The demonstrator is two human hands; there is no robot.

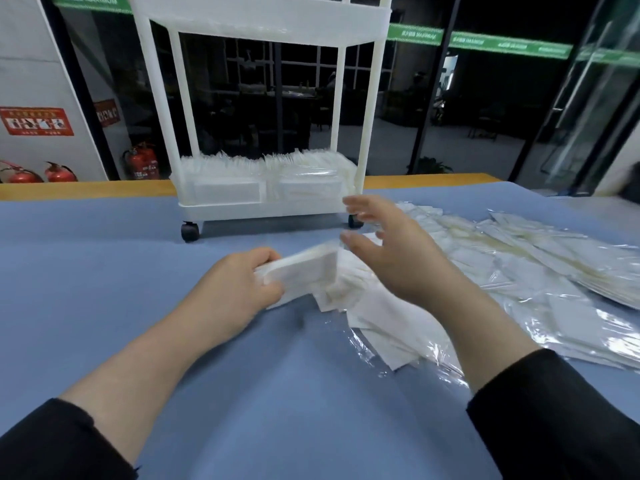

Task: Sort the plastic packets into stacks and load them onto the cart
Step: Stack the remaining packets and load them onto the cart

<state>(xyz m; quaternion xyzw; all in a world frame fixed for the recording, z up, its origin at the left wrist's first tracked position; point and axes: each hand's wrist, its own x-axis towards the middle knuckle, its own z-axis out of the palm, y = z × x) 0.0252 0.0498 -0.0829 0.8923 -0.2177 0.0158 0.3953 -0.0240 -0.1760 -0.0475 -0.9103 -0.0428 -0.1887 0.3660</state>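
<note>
My left hand (239, 289) grips a small stack of white plastic packets (304, 270) by its left end, just above the blue table. My right hand (391, 251) hovers open to the right of the stack, fingers spread and blurred, holding nothing. Loose packets (363, 320) lie under and beside the stack. A large heap of clear and white packets (540, 271) spreads over the table's right side. The white cart (270, 202) stands on the table behind my hands, and its bottom shelf holds rows of upright packets (263, 168).
The blue table cover (104, 271) stretches to the left and toward me. A wooden table edge (86, 188) runs behind the cart. Red fire extinguishers (142, 164) stand by the wall at far left. Glass walls and a dark room lie beyond.
</note>
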